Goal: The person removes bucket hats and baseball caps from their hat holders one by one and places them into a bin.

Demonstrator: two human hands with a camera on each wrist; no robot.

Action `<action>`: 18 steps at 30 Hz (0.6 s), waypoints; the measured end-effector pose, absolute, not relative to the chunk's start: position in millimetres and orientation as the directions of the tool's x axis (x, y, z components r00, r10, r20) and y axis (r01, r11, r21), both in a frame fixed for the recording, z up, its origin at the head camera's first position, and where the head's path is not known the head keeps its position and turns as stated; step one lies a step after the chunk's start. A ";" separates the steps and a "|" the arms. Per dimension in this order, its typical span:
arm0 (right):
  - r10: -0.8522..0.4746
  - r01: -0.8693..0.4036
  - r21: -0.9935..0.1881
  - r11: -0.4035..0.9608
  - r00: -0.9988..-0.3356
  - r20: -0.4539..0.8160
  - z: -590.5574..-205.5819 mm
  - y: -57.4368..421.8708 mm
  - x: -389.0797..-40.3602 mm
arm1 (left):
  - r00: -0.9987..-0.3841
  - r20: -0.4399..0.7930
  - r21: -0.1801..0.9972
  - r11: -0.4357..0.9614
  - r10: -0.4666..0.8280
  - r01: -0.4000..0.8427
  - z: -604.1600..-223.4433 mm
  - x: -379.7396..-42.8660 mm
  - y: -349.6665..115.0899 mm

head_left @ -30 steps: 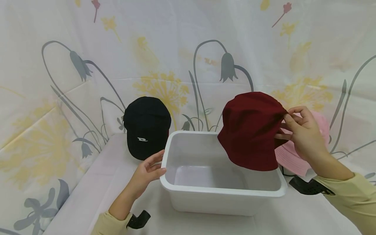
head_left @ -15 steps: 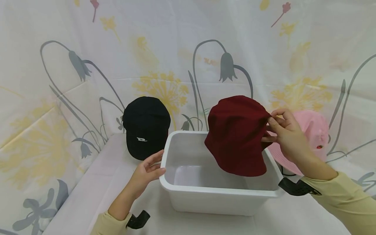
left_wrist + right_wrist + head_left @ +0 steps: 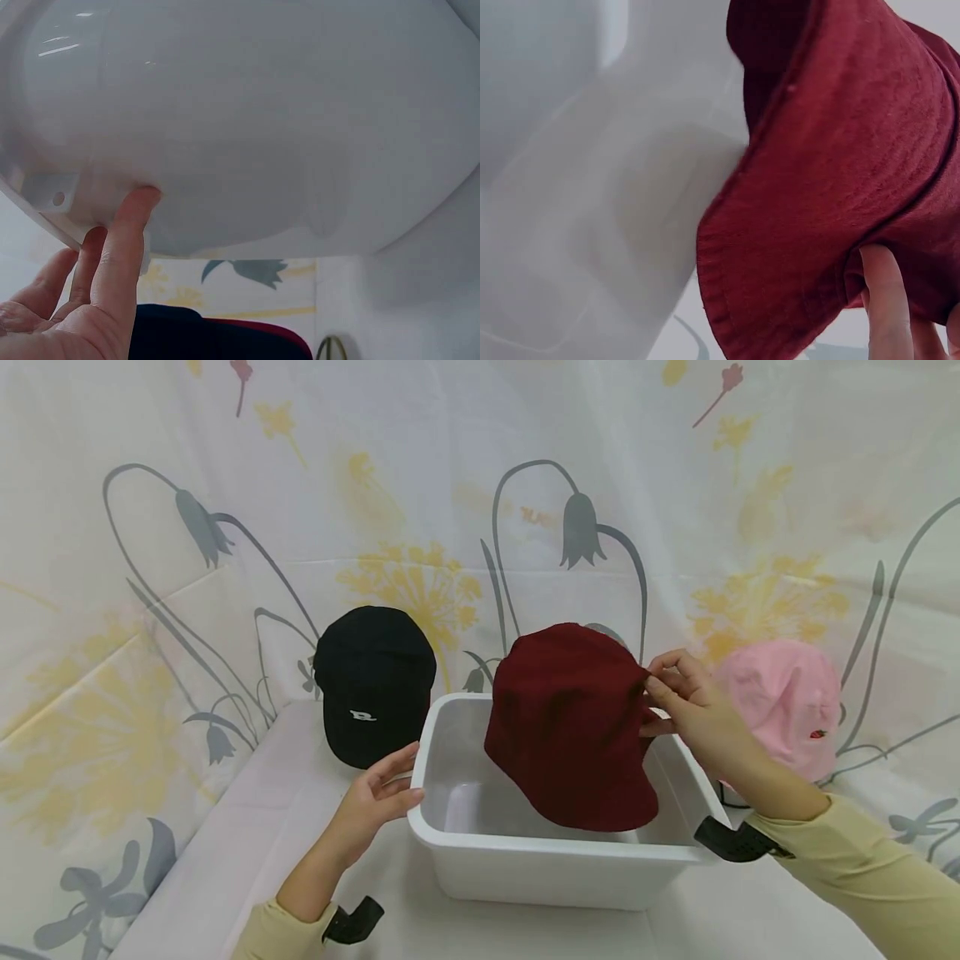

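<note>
My right hand (image 3: 693, 706) pinches the side of a dark red bucket hat (image 3: 570, 727) between thumb and fingers. The hat hangs crown up over the white plastic tub (image 3: 570, 852), its brim dipping below the tub's far rim in the head view. In the right wrist view the hat's brim (image 3: 772, 247) fills much of the picture, a fingertip pressed into its fold. My left hand (image 3: 375, 802) holds the tub's left rim, thumb at the edge. Beneath that rim, the left wrist view shows fingers (image 3: 124, 247) against the tub's outer wall (image 3: 247, 150).
A black cap (image 3: 375, 685) with a small white logo stands behind the tub's left end. Back right is a pink bucket hat (image 3: 787, 702) with a strawberry patch, partly hidden by my right forearm. A flower-printed cloth (image 3: 450, 410) hangs behind the white-covered surface (image 3: 525, 935).
My right hand has carried the red bucket hat left and slightly down, further over the tub. More of the pink hat shows now. The left hand and the tub have stayed put.
</note>
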State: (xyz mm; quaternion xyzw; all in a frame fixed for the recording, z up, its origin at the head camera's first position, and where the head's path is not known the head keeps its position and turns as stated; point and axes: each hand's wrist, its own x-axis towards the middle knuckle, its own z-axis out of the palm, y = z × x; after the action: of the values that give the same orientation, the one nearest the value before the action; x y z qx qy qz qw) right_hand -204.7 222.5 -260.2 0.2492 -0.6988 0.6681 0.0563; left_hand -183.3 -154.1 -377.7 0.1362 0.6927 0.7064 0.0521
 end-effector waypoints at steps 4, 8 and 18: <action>-0.319 -0.440 -0.894 0.082 -0.862 0.394 -263.9 216.1 -205.9 | -0.959 0.118 0.993 -0.027 0.258 0.115 -377.6 -183.1 -153.7; -0.358 -0.437 -0.889 0.137 -0.859 0.367 -267.1 208.5 -207.6 | -0.961 0.111 0.994 -0.019 0.252 0.109 -378.1 -183.3 -153.5; -0.461 -0.362 -0.896 0.257 -0.861 0.215 -271.0 188.9 -218.0 | -0.964 0.109 0.994 -0.017 0.242 0.109 -379.2 -182.9 -153.4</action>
State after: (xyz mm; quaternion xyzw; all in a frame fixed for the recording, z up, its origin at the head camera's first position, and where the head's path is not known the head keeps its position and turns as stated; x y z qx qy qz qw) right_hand -218.0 188.9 -271.0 0.2599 -0.7914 0.5515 -0.0450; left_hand -182.9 -153.4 -379.2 0.1253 0.6995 0.7019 0.0475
